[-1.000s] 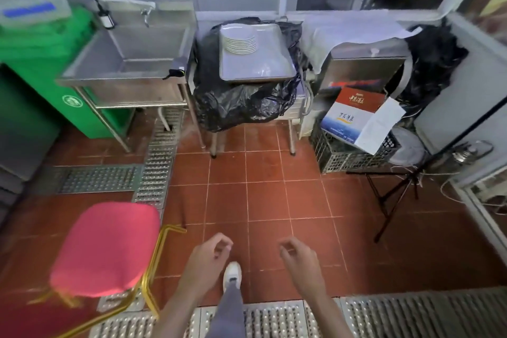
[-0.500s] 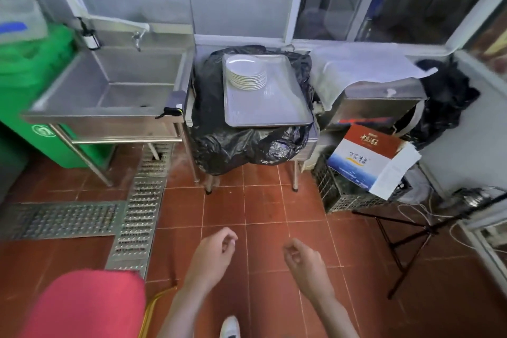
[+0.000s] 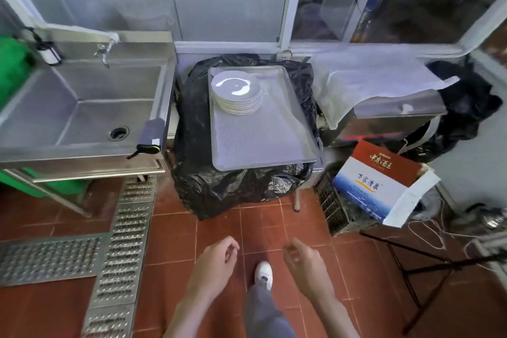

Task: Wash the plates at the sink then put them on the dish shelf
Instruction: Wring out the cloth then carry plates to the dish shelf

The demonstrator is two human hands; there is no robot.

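A stack of several white plates [image 3: 236, 92] sits at the far left corner of a metal tray [image 3: 266, 143], which lies on a stand draped in black plastic [image 3: 233, 186]. To the left is a steel sink [image 3: 79, 110] with a tap [image 3: 103, 53] and a drain. My left hand [image 3: 216, 266] and my right hand [image 3: 304, 263] hang low over the tiled floor, well short of the tray, fingers loosely curled and holding nothing. No dish shelf is recognisable in the head view.
A grey cloth [image 3: 152, 134] lies on the sink's right rim and a soap bottle [image 3: 49, 53] hangs at its back left. A cardboard box [image 3: 381, 181] on a crate stands to the right, with a tripod [image 3: 428, 261] beyond. Metal drain grates [image 3: 123, 241] cross the floor.
The view has advanced toward the sink and the tray, which now look larger and closer. The pink chair has dropped out of view. Both hands stay low and hold nothing.
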